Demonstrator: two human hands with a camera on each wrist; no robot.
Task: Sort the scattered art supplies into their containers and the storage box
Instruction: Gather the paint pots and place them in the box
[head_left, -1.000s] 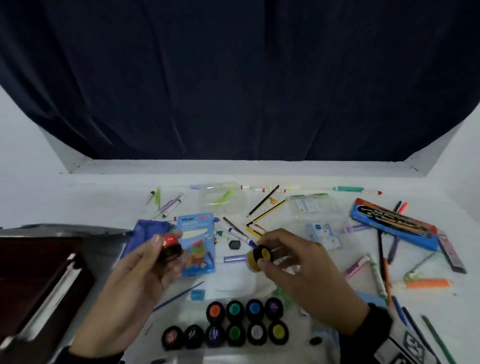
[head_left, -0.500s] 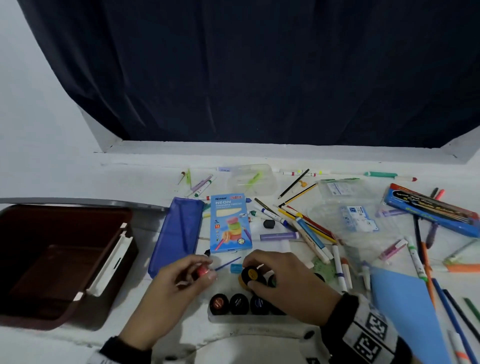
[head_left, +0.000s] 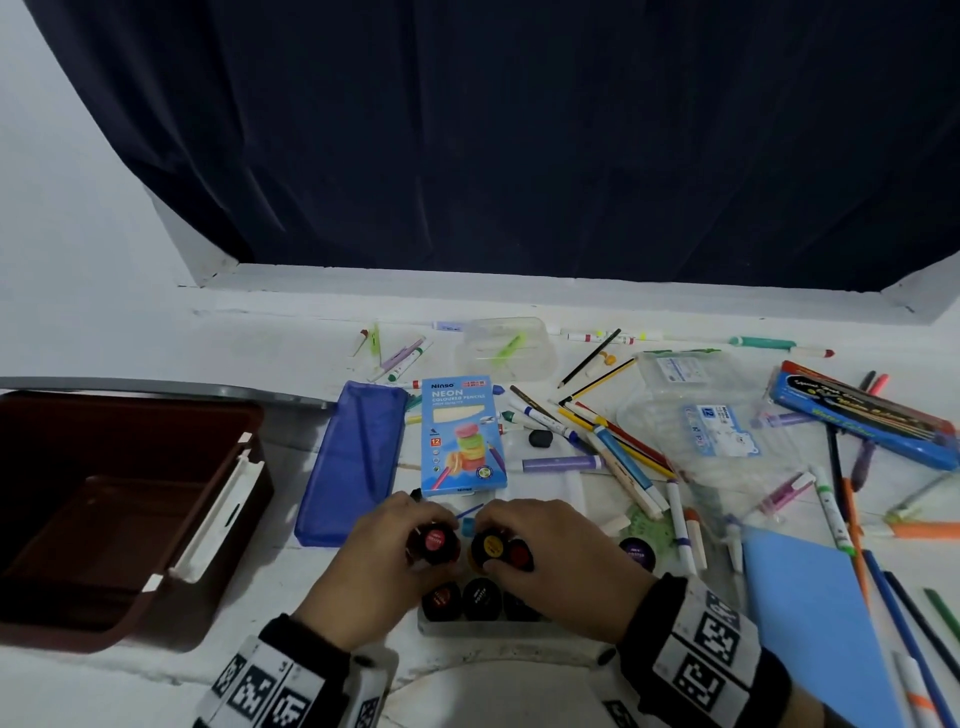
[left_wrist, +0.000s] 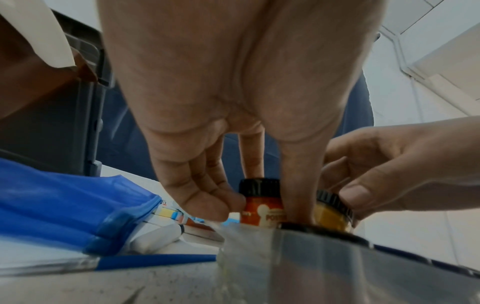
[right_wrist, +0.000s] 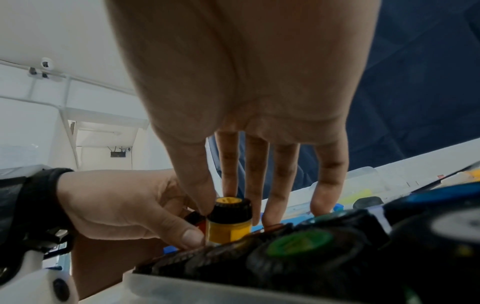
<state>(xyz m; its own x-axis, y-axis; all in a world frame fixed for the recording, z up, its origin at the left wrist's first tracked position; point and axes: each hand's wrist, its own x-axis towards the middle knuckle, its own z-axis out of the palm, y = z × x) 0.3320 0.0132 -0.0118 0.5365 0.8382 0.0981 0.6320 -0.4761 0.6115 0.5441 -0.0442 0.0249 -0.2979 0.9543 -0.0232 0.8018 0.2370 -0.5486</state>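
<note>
Nearest, the clear paint tray (head_left: 467, 626) sits under both hands: the left hand (head_left: 374, 566) pinches a red paint pot (head_left: 434, 543) by its ribbed black cap, the right hand (head_left: 556, 566) a yellow paint pot (head_left: 491, 546) likewise. Both pots look light, rigid and smooth-sided, so the ribbed caps are probably the surest hold. Beyond the fingers lie the pencil box (head_left: 462, 436) and scattered markers on the table (head_left: 291, 343); the brown storage box (head_left: 119, 499) sits left of the left hand.

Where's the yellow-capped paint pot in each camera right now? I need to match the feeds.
Head: small yellow-capped paint pot, lower centre, pinched by the right hand.
Left wrist: far right of centre, yellow body under a black ribbed cap.
Right wrist: centre, upright under the fingertips.
Shared landmark: the red-capped paint pot held by the left hand beside it.
</note>
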